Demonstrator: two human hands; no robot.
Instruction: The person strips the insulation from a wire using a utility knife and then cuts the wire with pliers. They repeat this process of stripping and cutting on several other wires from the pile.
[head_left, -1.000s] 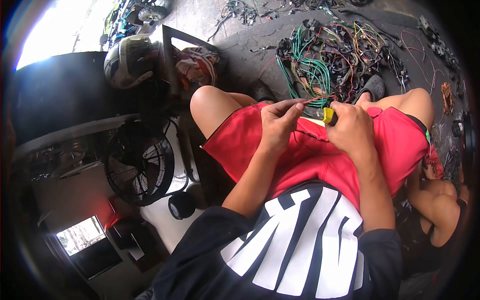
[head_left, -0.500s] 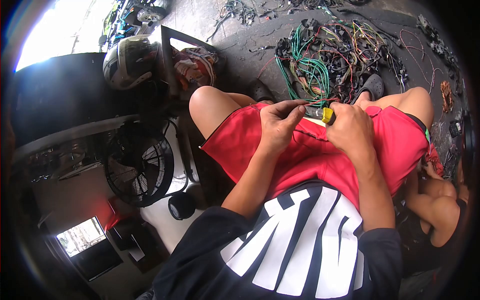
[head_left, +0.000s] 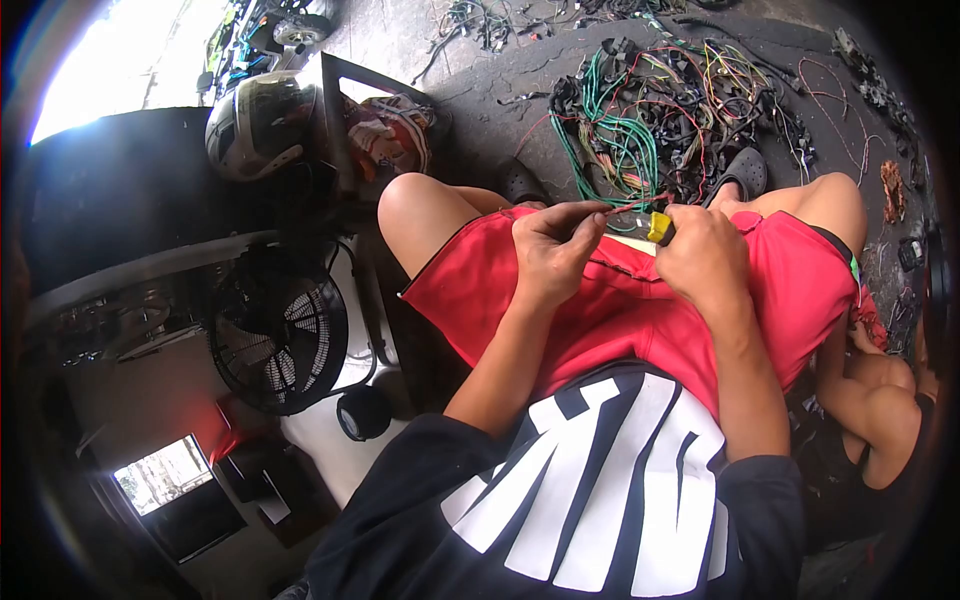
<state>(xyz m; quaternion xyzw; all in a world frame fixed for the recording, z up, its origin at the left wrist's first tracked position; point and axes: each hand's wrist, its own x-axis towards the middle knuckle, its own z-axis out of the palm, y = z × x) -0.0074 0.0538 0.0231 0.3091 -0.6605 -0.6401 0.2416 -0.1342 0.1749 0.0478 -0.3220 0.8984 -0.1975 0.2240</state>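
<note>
My left hand [head_left: 556,252] is closed, with thumb and forefinger pinching a thin red wire [head_left: 638,206] above my lap. The wire runs from those fingertips rightward to the top of my right hand. My right hand [head_left: 702,252] is wrapped round a yellow-handled tool [head_left: 660,228], whose thin greyish front part points left, just under the wire. Most of its handle is hidden in the fist. Just beyond both hands, a heap of green, red, yellow and black wires [head_left: 640,130] lies on the floor between my feet.
At the left, a helmet [head_left: 262,125] rests beside a dark metal frame [head_left: 345,130], with a black fan [head_left: 280,330] nearby. Another person [head_left: 875,410] sits close on my right. More wire scraps [head_left: 480,25] lie on the floor ahead.
My right hand and the yellow-handled tool have shifted slightly right. My left hand has moved slightly left, and more of the red wire shows between the hands.
</note>
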